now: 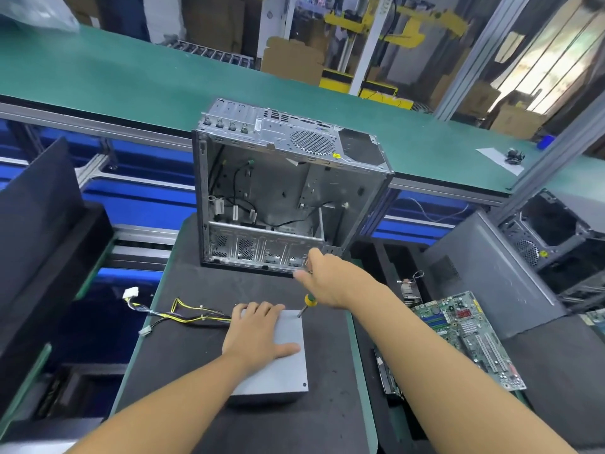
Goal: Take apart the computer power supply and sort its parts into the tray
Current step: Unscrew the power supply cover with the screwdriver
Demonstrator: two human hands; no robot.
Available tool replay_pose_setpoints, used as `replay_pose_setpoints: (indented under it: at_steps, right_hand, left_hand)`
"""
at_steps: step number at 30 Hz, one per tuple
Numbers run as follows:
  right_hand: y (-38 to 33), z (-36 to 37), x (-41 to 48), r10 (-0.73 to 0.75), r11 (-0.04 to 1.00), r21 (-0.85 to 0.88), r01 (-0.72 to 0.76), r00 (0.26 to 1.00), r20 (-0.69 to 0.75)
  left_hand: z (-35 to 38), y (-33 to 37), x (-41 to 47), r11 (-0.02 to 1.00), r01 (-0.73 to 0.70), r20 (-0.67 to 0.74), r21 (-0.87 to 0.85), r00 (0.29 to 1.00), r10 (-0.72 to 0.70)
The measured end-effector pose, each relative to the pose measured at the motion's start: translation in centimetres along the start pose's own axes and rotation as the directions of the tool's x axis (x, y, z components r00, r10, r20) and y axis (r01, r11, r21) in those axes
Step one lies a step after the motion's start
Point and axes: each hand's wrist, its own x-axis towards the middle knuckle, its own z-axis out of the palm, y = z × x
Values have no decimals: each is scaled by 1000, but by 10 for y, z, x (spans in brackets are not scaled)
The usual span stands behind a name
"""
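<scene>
Fingers of your left hand lie flat, released, on PSU, on table at 6 o'clock from case. Right hand: grip hidden, cannot tell; screwdriver at PSU's 1 o'clock corner. Likely heavy, rigid, slick: take by sides, not cables.

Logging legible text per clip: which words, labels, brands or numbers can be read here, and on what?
No text is readable.
Yellow sticker on the computer case: too small.
White label on its rear panel: blurred.
Motherboard printing: too small.
</scene>
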Motion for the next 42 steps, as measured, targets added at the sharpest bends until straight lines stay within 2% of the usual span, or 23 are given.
replay_pose_setpoints:
  at_steps: [2, 5, 10, 16, 20, 25, 28, 34, 37, 39, 42]
  right_hand:
    - [-1, 2, 3, -30, 999, -40, 29, 999, -24]
    - [-2, 2, 5, 18, 998, 69, -14, 998, -56]
    - [-1, 0, 2, 43, 988, 147, -41, 999, -11]
    - [-2, 4, -3, 97, 986, 141, -91, 994, -40]
    - [-3, 2, -5, -3, 1000, 17, 4, 999, -45]
    - [-3, 2, 0, 67, 974, 221, -57, 997, -39]
    - [-3, 3, 0, 101, 971, 215, -104, 995, 22]
    - [-6, 8, 2, 136, 982, 149, -114, 980, -146]
    - [-5, 9, 5, 67, 985, 168, -43, 988, -140]
    - [-5, 9, 7, 83, 973, 226, -53, 989, -125]
    - [-5, 6, 7, 93, 975, 212, -71, 991, -94]
  left_hand:
    - [1, 0, 0, 1000, 0, -2, 3, 1000, 0]
    - [1, -1, 1, 1000, 1, 0, 1, 1000, -1]
    - [0, -1, 0, 1000, -6, -5, -7, 1000, 6]
    - [-1, -1, -1, 1000, -10, -14, -1, 1000, 10]
    - [-2, -1, -1, 1000, -12, -3, 3, 1000, 12]
    - [-3, -1, -2, 1000, -13, 1, 3, 1000, 13]
    - [-3, 0, -2, 1000, -12, -3, 4, 1000, 12]
    - [-6, 0, -3, 1000, -14, 13, 10, 1000, 14]
    - [-7, 0, -3, 1000, -12, 14, -2, 1000, 12]
    - [-8, 0, -3, 1000, -13, 19, -1, 1000, 13]
    - [-8, 1, -4, 1000, -11, 17, -2, 1000, 11]
